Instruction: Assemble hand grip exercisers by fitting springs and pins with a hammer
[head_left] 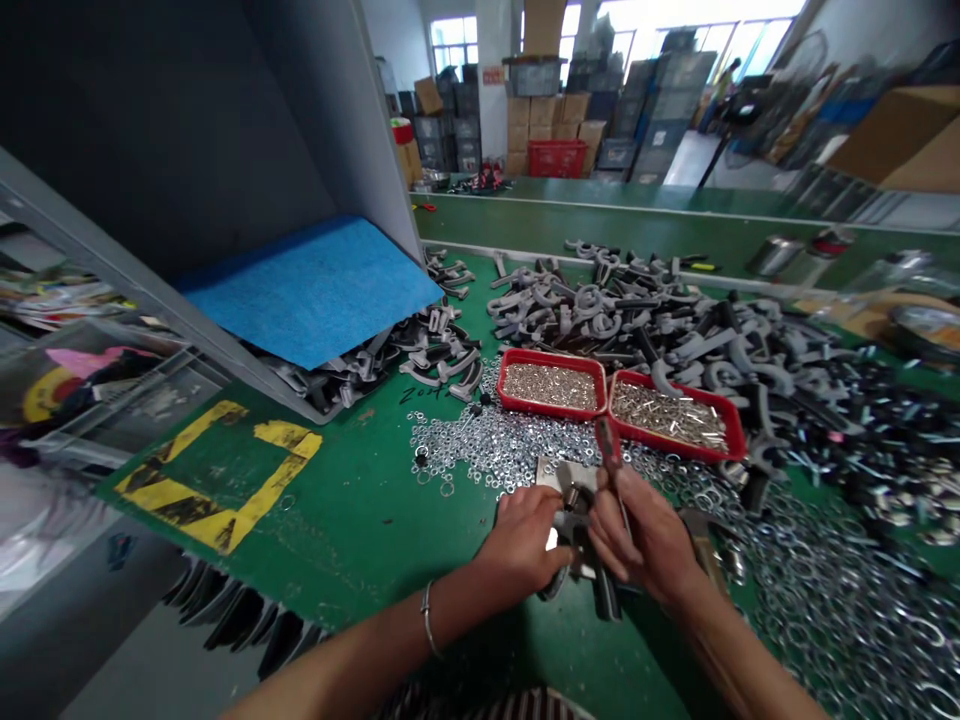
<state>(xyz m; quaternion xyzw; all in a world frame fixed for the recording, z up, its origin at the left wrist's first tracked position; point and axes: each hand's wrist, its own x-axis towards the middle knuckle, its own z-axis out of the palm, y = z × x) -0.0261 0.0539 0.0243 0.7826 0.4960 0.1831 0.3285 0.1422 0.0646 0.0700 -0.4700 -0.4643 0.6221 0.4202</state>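
Observation:
My left hand (525,540) is closed on a grey and black metal part (574,525), held low in front of me over a small pale block (549,472). Close beside it on the right, my right hand (637,535) grips a slim tool (607,445) with a reddish end pointing up and away. The fingers of both hands nearly meet around the part, and its lower end sticks out between them. Just beyond the hands stand two red trays, the left one (551,408) with tiny metal pieces and the right one (675,450) with small pins.
Loose rings (480,445) spread around the trays and over the right side. Behind lies a large pile of grey handles (630,310). A grey bin (382,150) with a blue sheet (315,290) stands left. Yellow tape (202,515) marks the green table (345,570). A person is far back.

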